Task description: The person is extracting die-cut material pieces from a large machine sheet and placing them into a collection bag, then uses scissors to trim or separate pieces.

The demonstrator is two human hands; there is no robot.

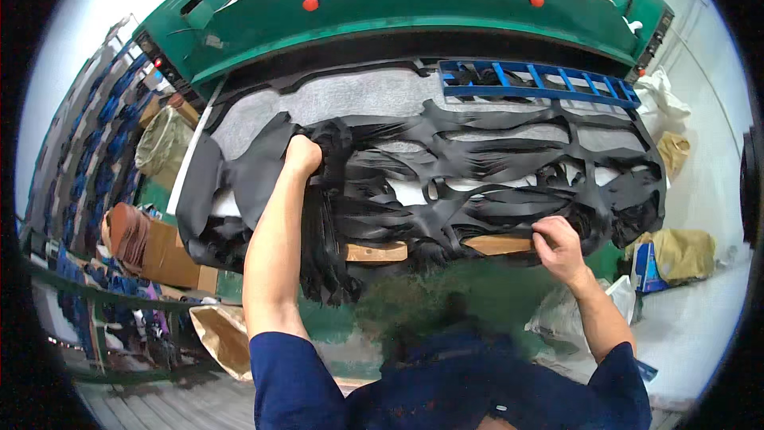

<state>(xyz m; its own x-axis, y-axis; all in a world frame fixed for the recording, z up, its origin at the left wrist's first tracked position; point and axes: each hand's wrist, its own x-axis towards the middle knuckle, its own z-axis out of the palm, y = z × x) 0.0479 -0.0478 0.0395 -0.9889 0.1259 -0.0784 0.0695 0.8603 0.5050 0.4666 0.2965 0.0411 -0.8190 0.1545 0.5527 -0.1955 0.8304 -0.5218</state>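
Observation:
A thick layer of black sheet material (509, 161) with cut-out openings is spread over a pale grey bed (350, 89). My left hand (303, 156) is closed in a fist on the left part of it, gripping bunched black sheet. Below that fist a dense bundle of black strips (321, 247) hangs over the front edge. My right hand (560, 250) is at the front edge on the right, its fingers curled beside the black sheet. Whatever lies inside those fingers is hidden. Two wooden pieces (376, 252) show along the front edge, between my hands.
A green machine beam (414, 0) with red knobs spans the back. The blue slotted frame (541, 82) lies at the back right. Racks of dark and blue pieces (87, 143) stand left, near a cardboard box (171, 251). Sacks (684, 255) and a plastic bag (569, 314) are on the right.

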